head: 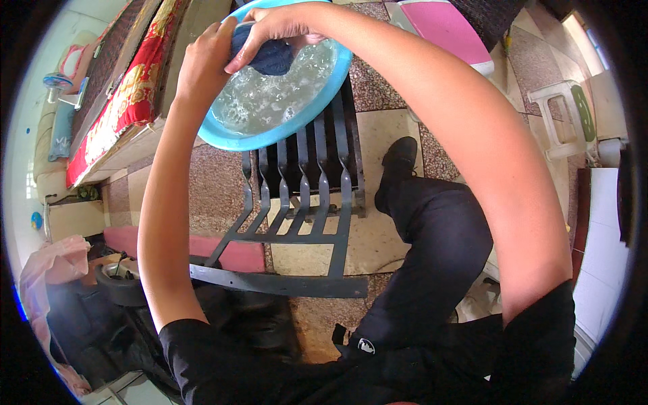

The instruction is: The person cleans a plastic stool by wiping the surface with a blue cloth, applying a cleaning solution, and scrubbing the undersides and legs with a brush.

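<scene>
A light blue plastic basin (pixel 278 137) with sudsy water (pixel 273 104) stands at the top of the head view, on a dark slatted metal frame (pixel 304 172). Above the water, my left hand (pixel 210 50) and my right hand (pixel 273 33) meet on a bunched dark blue cloth (pixel 272 54). The right hand's thumb and fingers grip the cloth from its upper side. My left hand closes on the cloth's left edge, its fingers partly hidden. The lower part of the cloth hangs close over the suds; whether it touches the water is unclear.
At left is a bench or bed edge with a red and gold patterned cloth (pixel 142 91). A pink-topped box (pixel 440 30) stands upper right, a white plastic stool (pixel 562 121) farther right. Below the basin lie a curved metal bar (pixel 283 284) and a pink pad (pixel 228 255).
</scene>
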The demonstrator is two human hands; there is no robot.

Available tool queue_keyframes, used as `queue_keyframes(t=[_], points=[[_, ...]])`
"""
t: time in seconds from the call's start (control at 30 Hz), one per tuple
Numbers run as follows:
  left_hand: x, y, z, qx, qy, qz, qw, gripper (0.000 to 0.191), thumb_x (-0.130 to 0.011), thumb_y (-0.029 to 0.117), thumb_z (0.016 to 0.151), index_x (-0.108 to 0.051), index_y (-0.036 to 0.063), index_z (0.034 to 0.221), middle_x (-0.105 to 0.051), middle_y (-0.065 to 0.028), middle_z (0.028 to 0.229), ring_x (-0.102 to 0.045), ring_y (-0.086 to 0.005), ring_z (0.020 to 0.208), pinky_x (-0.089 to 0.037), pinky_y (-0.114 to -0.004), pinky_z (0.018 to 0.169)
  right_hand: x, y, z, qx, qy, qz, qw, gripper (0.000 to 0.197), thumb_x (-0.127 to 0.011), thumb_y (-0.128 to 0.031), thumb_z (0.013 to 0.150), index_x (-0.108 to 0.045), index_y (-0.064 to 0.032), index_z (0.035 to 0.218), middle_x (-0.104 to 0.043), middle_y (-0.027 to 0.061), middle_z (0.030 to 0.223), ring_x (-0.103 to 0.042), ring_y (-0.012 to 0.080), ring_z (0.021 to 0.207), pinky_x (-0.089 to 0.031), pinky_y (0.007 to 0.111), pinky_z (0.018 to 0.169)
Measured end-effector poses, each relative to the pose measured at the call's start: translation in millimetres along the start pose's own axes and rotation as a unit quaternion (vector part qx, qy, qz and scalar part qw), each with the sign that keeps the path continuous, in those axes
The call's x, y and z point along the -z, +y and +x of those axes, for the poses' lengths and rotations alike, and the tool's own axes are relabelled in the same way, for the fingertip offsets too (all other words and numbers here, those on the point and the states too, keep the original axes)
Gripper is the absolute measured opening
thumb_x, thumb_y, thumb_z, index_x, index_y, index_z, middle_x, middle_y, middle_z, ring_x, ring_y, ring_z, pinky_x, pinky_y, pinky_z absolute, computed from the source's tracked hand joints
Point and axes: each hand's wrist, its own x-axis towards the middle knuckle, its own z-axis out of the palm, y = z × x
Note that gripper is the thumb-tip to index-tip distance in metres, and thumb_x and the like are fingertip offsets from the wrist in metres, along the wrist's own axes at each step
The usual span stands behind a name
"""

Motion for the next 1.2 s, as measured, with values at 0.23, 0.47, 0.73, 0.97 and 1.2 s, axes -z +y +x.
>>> queue_keyframes(t=[0.23,0.47,0.73,0.97,1.2], points=[[7,13,29,-0.051,-0.074,0.145,0.985,0.035,-0.066,0.018,0.081,-0.054,0.0111,0.113,-0.067,-0.0132,0.09,-0.067,-0.0349,0.083,-0.055,-0.047,0.068,0,15,10,-0.062,-0.092,0.096,0.989,0.026,-0.077,-0.021,0.077,-0.07,-0.0005,0.09,-0.071,0.0131,0.084,-0.071,0.0203,0.074,-0.057,0.035,0.066],[-5,23,45,0.09,-0.191,0.079,0.974,0.029,-0.07,0.026,0.073,-0.069,-0.0014,0.084,-0.07,-0.0219,0.085,-0.069,-0.038,0.08,-0.056,-0.046,0.077,-13,15,14,-0.011,0.167,-0.382,0.909,0.025,-0.068,-0.022,0.075,-0.073,-0.0064,0.094,-0.072,0.014,0.095,-0.07,0.03,0.088,-0.056,0.042,0.077],[-19,-18,52,0.13,-0.351,-0.234,0.897,0.025,-0.073,0.014,0.068,-0.067,-0.0014,0.088,-0.066,-0.0031,0.072,-0.058,-0.0107,0.063,-0.049,-0.03,0.061,-4,11,7,0.168,0.144,-0.508,0.832,0.025,-0.07,-0.026,0.076,-0.074,-0.0093,0.093,-0.072,0.0114,0.096,-0.071,0.0296,0.089,-0.057,0.042,0.075],[-8,-5,13,0.25,-0.203,-0.553,0.768,0.026,-0.074,0.011,0.082,-0.065,0.0001,0.104,-0.069,-0.0071,0.084,-0.065,-0.0143,0.074,-0.052,-0.027,0.06,-3,-17,5,0.177,0.126,-0.577,0.787,0.018,-0.068,-0.016,0.074,-0.073,-0.0099,0.09,-0.072,0.0119,0.094,-0.071,0.0307,0.091,-0.057,0.044,0.075],[-12,3,31,0.191,-0.21,-0.335,0.898,0.029,-0.079,0.024,0.081,-0.066,0.001,0.093,-0.064,-0.0022,0.07,-0.059,-0.0099,0.056,-0.047,-0.026,0.052,7,-8,8,0.183,0.151,-0.573,0.785,0.013,-0.068,-0.013,0.076,-0.073,-0.0092,0.087,-0.073,0.0114,0.094,-0.071,0.0299,0.089,-0.057,0.043,0.075]])
